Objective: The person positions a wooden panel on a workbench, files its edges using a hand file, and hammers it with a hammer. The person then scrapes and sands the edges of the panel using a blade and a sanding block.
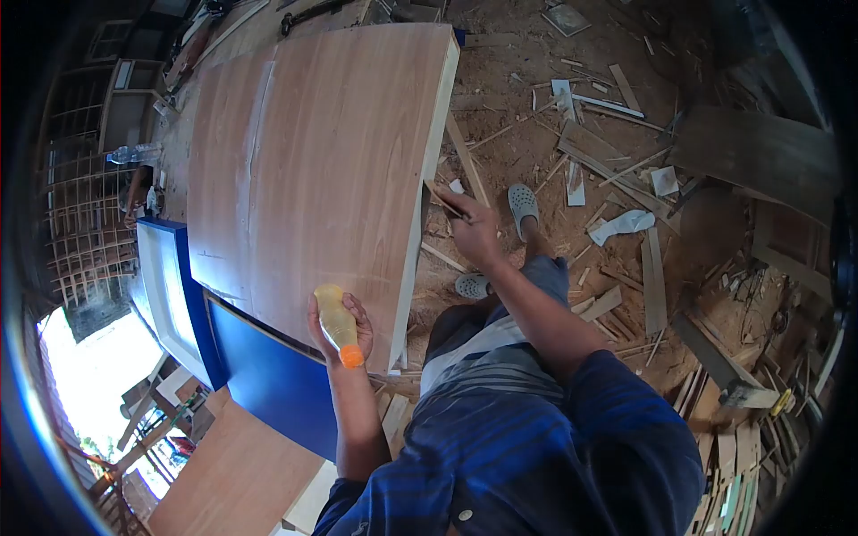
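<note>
A large wood-grain panel (331, 152) with a pale edge lies in front of me, a light streak running along its left part. My left hand (338, 332) is wrapped round a yellowish bottle with an orange cap (336, 317), held over the panel's near part, the cap toward me. At the panel's right edge, my right hand (474, 230) is closed on a thin wooden strip (441, 196), whose end is by the pale edge.
Wood scraps (617, 161) and a plastic bottle (623, 227) litter the dirt floor on the right, near my shoes. A blue panel (268, 371) and a blue-edged frame (170, 286) stand at the left. Boards (751, 161) lie at the far right.
</note>
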`<state>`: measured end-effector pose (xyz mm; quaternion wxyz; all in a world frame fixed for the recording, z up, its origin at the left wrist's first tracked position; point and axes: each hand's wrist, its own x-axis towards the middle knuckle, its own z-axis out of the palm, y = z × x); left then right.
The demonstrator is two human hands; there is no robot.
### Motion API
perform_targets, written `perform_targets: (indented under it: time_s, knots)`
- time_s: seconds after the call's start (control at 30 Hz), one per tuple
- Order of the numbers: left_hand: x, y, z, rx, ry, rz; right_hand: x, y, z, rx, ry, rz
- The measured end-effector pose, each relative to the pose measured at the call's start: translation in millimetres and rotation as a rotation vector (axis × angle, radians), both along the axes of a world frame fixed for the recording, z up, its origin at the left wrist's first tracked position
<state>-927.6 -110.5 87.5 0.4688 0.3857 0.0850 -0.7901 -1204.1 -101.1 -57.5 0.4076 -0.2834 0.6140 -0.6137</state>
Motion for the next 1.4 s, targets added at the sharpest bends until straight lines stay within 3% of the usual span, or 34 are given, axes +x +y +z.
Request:
perform_targets:
  time_s: [0.23, 0.33, 0.4, 0.53, 0.63, 0.83, 0.93, 1.03, 1.1, 1.4]
  knots:
    - [38.9, 21.4, 0.7, -0.034, -0.012, -0.041, 53.1, 57.9, 0.5, -0.004, -0.067, 0.028]
    - [43.1, 26.8, 9.7, -0.039, -0.023, -0.037, 32.8, 44.3, 9.7, 0.221, 0.021, 0.023]
    - [46.3, 28.7, 13.6, -0.062, -0.029, -0.053, 22.0, 16.6, 23.3, 0.142, -0.006, -0.136]
    - [44.3, 30.7, 21.0, -0.064, -0.032, -0.022, 12.2, -33.8, 22.0, -0.001, 0.223, -0.312]
    - [40.6, 30.9, 22.2, -0.054, -0.026, -0.004, 23.7, -47.2, 25.5, -0.059, 0.576, -0.405]
    - [20.5, 29.1, 21.9, -0.007, -0.029, 0.056, 40.3, 25.0, 48.0, -0.245, 0.564, -0.035]
    - [10.2, 27.3, 21.9, -0.006, -0.045, 0.07, 13.9, 38.1, 46.3, -0.17, 0.395, -0.012]
    - [7.4, 31.2, 18.2, 0.018, -0.075, 0.107, -22.9, -7.6, 31.1, -0.003, 0.18, -0.127]
    - [4.3, 37.4, 16.7, 0.011, -0.088, 0.11, -51.2, -39.8, 49.8, 0.041, 0.111, -0.124]
    - [21.8, 53.2, 14.4, 0.054, -0.036, 0.078, -31.0, -41.4, 13.3, -0.118, 0.0, -0.077]
